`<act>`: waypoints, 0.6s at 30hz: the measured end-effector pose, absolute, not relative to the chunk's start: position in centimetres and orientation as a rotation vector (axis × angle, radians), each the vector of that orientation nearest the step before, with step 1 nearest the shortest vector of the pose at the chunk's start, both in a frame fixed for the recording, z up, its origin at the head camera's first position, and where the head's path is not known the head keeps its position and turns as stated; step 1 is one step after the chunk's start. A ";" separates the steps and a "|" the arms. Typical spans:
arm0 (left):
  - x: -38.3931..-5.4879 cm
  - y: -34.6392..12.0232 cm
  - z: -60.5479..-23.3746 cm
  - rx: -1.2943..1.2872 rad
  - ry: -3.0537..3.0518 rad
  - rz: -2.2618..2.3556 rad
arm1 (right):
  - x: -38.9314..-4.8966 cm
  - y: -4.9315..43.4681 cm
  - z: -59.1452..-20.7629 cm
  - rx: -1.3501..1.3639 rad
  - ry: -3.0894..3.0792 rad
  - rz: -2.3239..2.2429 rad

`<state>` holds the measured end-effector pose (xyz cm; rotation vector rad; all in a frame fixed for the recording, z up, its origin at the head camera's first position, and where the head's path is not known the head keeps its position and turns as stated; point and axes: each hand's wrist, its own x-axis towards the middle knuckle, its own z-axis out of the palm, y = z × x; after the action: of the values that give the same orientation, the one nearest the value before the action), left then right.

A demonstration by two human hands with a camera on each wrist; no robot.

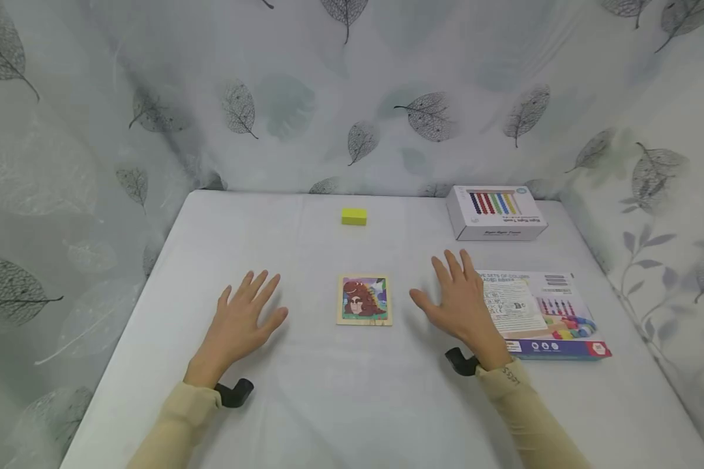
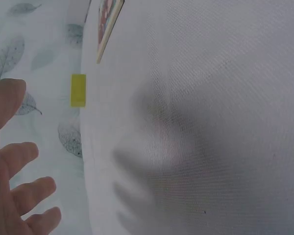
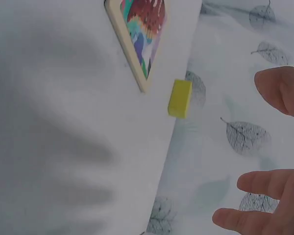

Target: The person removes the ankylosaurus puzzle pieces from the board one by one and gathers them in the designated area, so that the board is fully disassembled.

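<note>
A small square picture puzzle in a light wooden frame (image 1: 364, 299) lies on the table between the two hands. Behind it sits a yellow block (image 1: 354, 217). To the left of the puzzle, my left hand (image 1: 238, 326) is held over the cloth with its fingers spread and nothing in it. My right hand (image 1: 459, 303) is likewise spread and holds nothing, to the right of the puzzle and overlapping the left edge of a flat box in the head view. Both wrist views show the block and part of the puzzle, with each hand's shadow on the cloth.
The flat printed box (image 1: 554, 312) with bead pictures lies at the right. Farther back stands a white box (image 1: 497, 213) with rows of coloured beads printed on top. A white cloth (image 1: 305, 404) covers the table, and leaf-patterned curtains (image 1: 293, 104) surround it.
</note>
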<state>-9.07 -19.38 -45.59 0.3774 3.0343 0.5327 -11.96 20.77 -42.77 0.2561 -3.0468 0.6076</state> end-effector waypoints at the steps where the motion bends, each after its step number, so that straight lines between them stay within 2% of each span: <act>1: -9.1 -19.2 -45.6 0.379 3.037 0.532 | -12.2 20.1 -42.9 0.281 -3.048 0.609; 12: -9.3 -17.8 -46.2 0.408 3.052 0.472 | -15.5 13.8 -43.8 0.553 -3.172 0.697; 18: -9.3 -15.6 -47.1 0.524 2.990 0.427 | -17.9 12.0 -44.5 0.639 -3.330 0.846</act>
<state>-9.33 -15.57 -47.13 0.5238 2.9903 0.4265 -17.85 11.96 -44.48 0.6388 -3.3302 0.8463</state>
